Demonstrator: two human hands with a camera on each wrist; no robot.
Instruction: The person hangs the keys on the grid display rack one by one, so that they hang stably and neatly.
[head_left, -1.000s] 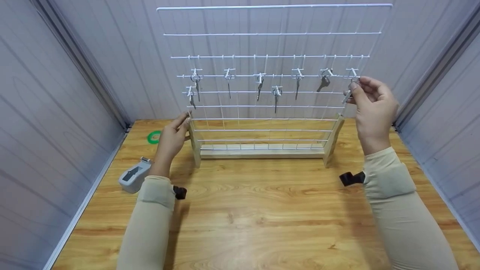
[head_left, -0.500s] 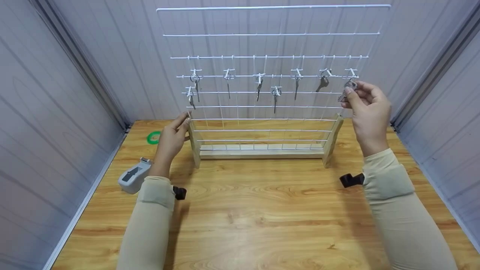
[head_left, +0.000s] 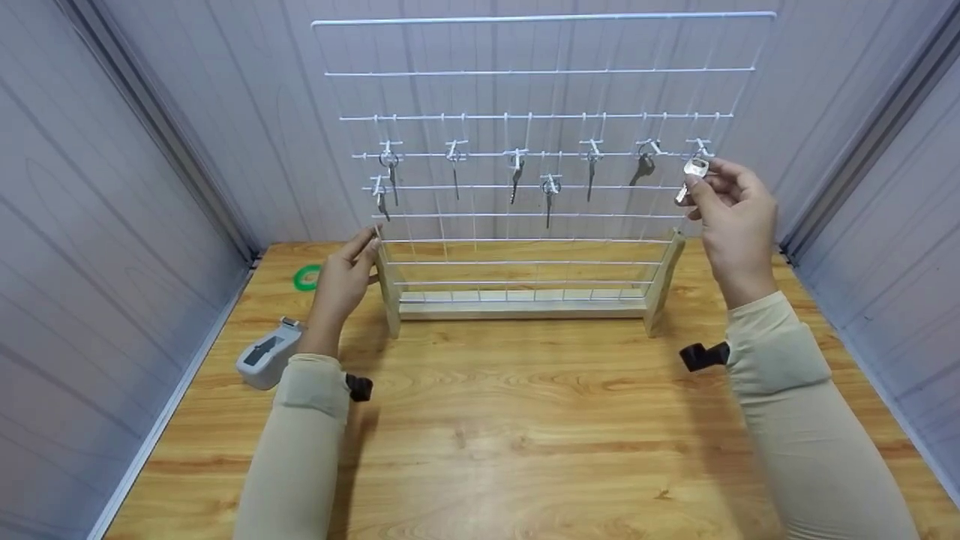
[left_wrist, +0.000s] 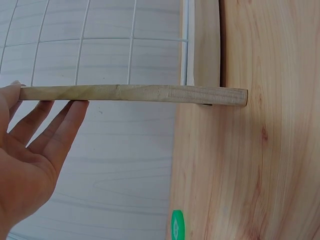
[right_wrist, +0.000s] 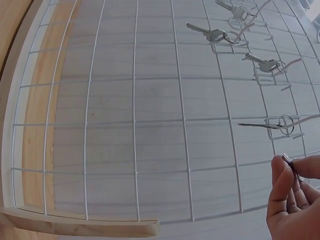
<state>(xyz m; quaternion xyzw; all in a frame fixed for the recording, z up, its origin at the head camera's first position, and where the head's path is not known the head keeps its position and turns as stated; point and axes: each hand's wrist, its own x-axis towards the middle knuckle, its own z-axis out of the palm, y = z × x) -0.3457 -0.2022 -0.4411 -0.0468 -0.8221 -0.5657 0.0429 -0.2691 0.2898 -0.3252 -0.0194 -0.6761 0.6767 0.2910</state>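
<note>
A white wire grid rack (head_left: 544,18) stands upright on a wooden base (head_left: 525,307) with side posts. Several keys on rings, such as one key (right_wrist: 267,64) in the right wrist view, hang from its white hooks. My right hand (head_left: 739,232) pinches a silver key (head_left: 696,169) between thumb and fingers, close below the rightmost hook (head_left: 699,145). The key's flat bow faces the head camera. My left hand (head_left: 345,281) grips the upper end of the left wooden post (left_wrist: 135,93), thumb on one side and fingers on the other.
A grey tape dispenser (head_left: 262,364) sits on the wood-grain table (head_left: 487,450) beside my left forearm. A green ring-shaped roll (head_left: 306,277) lies behind it. Pale panel walls (head_left: 120,225) enclose the table at the back and both sides.
My right hand has shifted slightly left, and the key has turned so its flat face shows. The rack's top has dipped slightly in view. My left hand stays on the post.
</note>
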